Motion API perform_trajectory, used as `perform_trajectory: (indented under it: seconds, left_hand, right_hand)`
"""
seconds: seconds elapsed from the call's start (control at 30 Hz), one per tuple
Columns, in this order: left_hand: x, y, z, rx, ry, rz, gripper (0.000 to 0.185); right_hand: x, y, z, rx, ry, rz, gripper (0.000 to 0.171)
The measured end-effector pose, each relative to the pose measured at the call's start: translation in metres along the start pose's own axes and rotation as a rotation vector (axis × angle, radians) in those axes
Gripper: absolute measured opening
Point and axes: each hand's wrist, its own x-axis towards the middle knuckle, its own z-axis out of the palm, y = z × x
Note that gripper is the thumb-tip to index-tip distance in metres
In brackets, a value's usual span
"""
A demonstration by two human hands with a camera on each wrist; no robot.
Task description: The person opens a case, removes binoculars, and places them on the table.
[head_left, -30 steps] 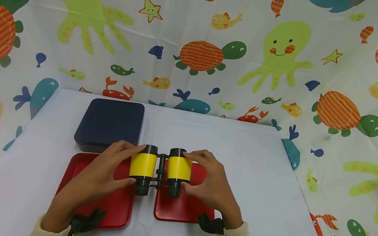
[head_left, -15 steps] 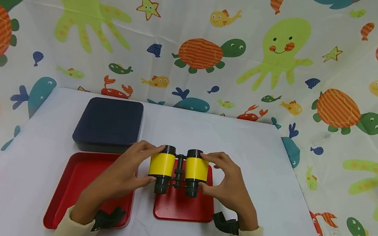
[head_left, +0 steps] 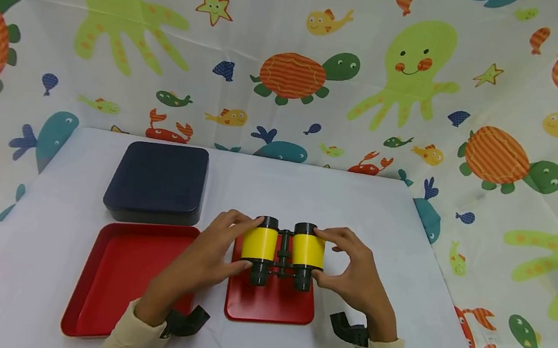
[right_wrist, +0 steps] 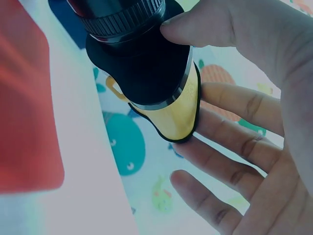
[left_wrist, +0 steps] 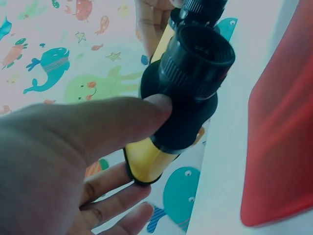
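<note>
i'm holding the yellow binoculars (head_left: 283, 250) over the small red tray (head_left: 270, 306), left hand (head_left: 206, 258) and right hand (head_left: 355, 276) gripping each barrel; next, lower level.

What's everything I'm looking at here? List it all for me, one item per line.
binoculars: one, yellow barrels with black ends, held above the small red tray
small red tray: one, red, on the table under the binoculars
large red tray: one, red, left of the small red tray
dark box: one, navy, behind the large red tray
table: one, white covering
backdrop: one, white with printed sea animals, behind and beside the table
wrist cameras: two, black, one on each wrist
left hand: one, grips the left barrel
right hand: one, grips the right barrel
</note>
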Motion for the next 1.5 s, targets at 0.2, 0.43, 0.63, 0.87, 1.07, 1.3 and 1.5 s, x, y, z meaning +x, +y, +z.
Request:
perform_trajectory:
  seconds: [0.2, 0.43, 0.63, 0.87, 1.07, 1.3, 1.5]
  left_hand:
    - [0.009, 0.006, 0.014, -0.04, -0.028, -0.027, 0.086]
    - [0.021, 0.017, 0.032, -0.064, -0.055, -0.057, 0.082]
    - [0.03, 0.021, 0.05, -0.077, -0.049, -0.042, 0.082]
    - [0.039, 0.027, 0.069, -0.047, -0.046, -0.013, 0.08]
    - [0.048, 0.029, 0.088, -0.018, -0.048, 0.002, 0.079]
    - [0.053, 0.025, 0.109, -0.008, -0.04, 0.02, 0.079]
    - [0.057, 0.023, 0.123, 0.007, -0.044, 0.018, 0.077]
  right_hand:
    - [-0.005, 0.012, -0.01, -0.018, -0.008, 0.036, 0.08]
    - [-0.012, 0.025, -0.023, -0.041, -0.016, 0.086, 0.081]
    - [-0.019, 0.036, -0.033, -0.049, -0.02, 0.112, 0.08]
    - [-0.028, 0.052, -0.044, -0.077, -0.015, 0.126, 0.079]
    - [-0.037, 0.065, -0.051, -0.105, -0.013, 0.14, 0.078]
    - [-0.043, 0.076, -0.054, -0.111, -0.034, 0.176, 0.077]
    - [-0.047, 0.09, -0.051, -0.085, -0.036, 0.194, 0.078]
